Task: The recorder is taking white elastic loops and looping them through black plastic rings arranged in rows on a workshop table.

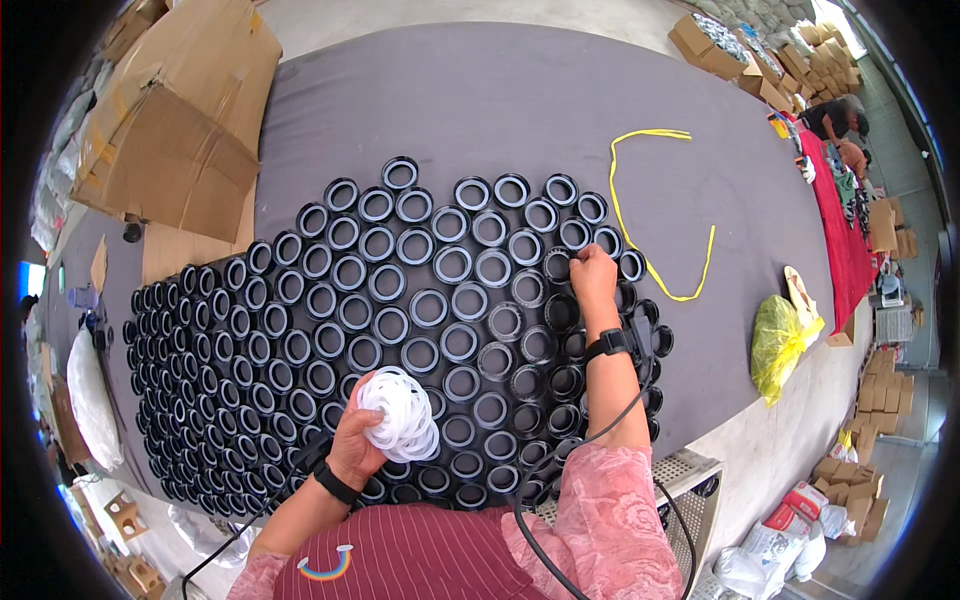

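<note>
Hands, two in number, work over one grey counter [470, 110] covered across its near part with black rings [420, 338], well over a hundred of them (too crowded at the left edge for an exact count). The left hand [357, 442] has its grip closed around one loose bundle of thin white rings [402, 418], many overlapping, held above the black ones near the counter's close edge. The right hand [594, 277] reaches to the right side of the layout, its fingers down at one black ring; its fingertips are hidden, so I cannot tell whether that grip is pinching anything. Most black rings show a pale inner band, while several near the right forearm look darker inside. Each wrist wears one black band. Beyond the rings lies one bent yellow strip [650, 132], and one yellow bag [775, 350] sits by the counter's right edge. One large, open cardboard box [190, 90] stands at the far left.
</note>
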Action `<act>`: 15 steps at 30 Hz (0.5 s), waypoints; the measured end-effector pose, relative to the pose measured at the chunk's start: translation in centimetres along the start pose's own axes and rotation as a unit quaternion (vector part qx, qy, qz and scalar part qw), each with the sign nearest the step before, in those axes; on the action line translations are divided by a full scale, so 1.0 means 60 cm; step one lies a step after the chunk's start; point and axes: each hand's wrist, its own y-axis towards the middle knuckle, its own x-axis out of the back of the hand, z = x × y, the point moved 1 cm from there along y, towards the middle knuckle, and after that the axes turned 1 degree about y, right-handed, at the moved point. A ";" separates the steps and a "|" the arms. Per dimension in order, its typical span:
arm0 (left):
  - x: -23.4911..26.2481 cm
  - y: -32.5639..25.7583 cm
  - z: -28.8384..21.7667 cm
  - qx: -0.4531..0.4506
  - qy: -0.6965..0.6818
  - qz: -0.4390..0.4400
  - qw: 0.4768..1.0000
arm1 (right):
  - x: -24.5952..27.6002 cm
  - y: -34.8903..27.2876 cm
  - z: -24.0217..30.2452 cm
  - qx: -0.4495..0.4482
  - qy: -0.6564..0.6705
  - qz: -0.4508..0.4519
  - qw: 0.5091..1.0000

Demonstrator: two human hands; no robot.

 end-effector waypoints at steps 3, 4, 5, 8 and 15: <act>0.001 -0.003 -0.001 -0.008 0.009 0.001 1.000 | -0.005 -0.006 0.014 0.010 -0.042 0.018 0.999; -0.003 -0.002 -0.001 -0.012 0.010 0.009 1.000 | -0.007 -0.010 0.017 0.025 -0.073 0.028 0.997; -0.008 0.002 0.000 -0.016 0.011 0.015 1.000 | -0.003 -0.012 0.017 0.044 -0.085 -0.003 0.995; 0.000 0.005 -0.002 -0.015 0.003 0.029 0.999 | 0.040 -0.053 0.072 0.108 0.021 -0.051 0.993; -0.024 -0.001 -0.008 -0.026 -0.040 0.063 0.997 | 0.066 -0.332 0.206 -0.027 0.416 0.509 0.753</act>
